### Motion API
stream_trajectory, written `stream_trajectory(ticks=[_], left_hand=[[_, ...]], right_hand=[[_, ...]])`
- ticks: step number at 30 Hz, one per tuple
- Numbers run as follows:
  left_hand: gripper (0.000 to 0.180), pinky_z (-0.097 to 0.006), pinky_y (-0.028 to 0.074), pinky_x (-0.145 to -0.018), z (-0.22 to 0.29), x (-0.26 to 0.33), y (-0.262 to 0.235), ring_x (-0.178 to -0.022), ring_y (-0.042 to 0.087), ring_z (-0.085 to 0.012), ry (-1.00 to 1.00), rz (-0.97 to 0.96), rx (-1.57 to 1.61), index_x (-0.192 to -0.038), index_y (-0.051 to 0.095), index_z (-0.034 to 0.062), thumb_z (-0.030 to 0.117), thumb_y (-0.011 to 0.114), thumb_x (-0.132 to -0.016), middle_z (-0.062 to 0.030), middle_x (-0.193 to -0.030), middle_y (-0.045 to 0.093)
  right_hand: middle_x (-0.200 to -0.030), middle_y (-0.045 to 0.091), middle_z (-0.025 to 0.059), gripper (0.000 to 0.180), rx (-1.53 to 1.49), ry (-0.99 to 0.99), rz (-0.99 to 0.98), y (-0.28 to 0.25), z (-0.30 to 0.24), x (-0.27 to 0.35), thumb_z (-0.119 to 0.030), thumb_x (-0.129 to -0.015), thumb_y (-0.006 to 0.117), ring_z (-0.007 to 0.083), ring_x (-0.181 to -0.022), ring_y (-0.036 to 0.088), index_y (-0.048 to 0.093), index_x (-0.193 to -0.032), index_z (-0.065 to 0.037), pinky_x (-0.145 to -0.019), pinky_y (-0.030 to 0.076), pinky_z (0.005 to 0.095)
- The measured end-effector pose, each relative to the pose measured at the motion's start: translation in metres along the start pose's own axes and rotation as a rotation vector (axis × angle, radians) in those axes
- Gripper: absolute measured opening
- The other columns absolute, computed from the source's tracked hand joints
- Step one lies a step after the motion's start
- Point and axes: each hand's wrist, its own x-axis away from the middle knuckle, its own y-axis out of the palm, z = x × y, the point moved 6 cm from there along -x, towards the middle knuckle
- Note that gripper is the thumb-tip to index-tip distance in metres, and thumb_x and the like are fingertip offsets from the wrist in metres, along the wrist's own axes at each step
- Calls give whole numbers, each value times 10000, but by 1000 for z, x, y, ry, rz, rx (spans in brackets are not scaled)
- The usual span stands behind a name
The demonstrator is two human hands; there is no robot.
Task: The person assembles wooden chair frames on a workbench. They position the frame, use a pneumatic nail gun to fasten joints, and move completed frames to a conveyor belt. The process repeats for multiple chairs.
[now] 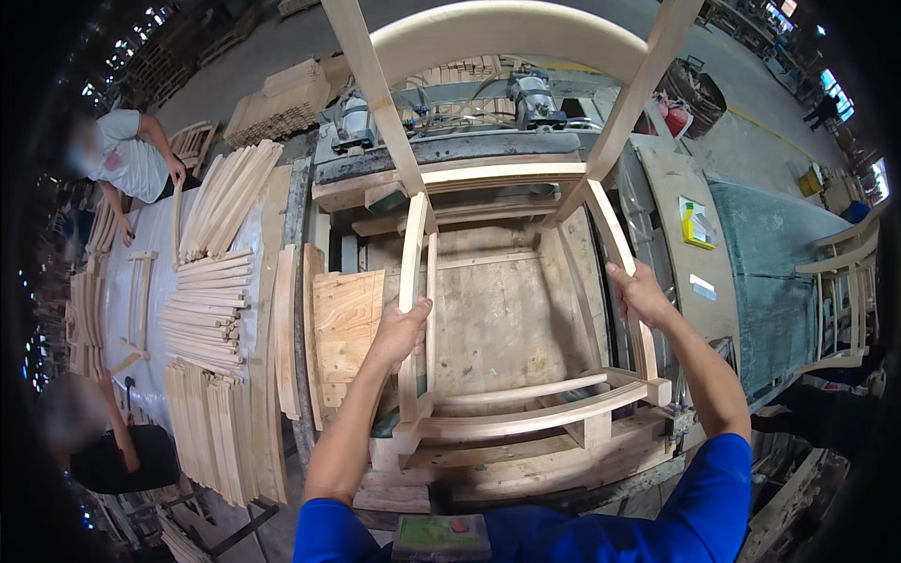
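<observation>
A pale wooden chair frame lies in front of me, its curved backrest at the far end and its front rail nearest me. My left hand is wrapped round the left seat rail. On the opposite side, my right hand grips the right seat rail, thumb on top. Beneath the frame is a clamping press with a wooden bed. Two metal cylinders, one of them a pneumatic cylinder at the right, stand at its far side under the chair's back.
On the left, a table carries stacks of wooden slats; two people work beside it. A green-topped table stands right, with another chair frame beyond it. A yellow-labelled item lies on the board between. Stacked boards stand far left.
</observation>
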Motion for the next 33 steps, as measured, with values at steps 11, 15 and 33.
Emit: stream_trajectory(ticks=[11,15,33], left_hand=[[167,-330,492,-514,-64,-55,-47,-568,586,-165,59,171,-206,-1024,600,70,236,622,-1025,-29,-737,594],[309,-479,528,-853,-43,-35,-33,-979,659,-343,569,440,-786,-1230,586,-3,145,643,-964,-209,-1046,663],[781,-782,172,-1142,-69,-29,-53,-1479,189,-620,373,560,-1453,-1566,194,-105,-79,517,-855,-333,-1632,203]], right_hand=[[-664,509,29,361,-109,1,-82,68,63,-64,-320,-1044,622,145,-470,519,531,-1220,-18,-411,477,351],[-748,569,60,460,-79,10,-35,68,87,-83,-360,-1033,634,151,-522,567,518,-1306,-8,-463,506,334],[-720,534,19,506,-16,-71,-18,110,126,7,-288,-1059,599,101,-504,529,386,-1469,-84,-427,479,288]])
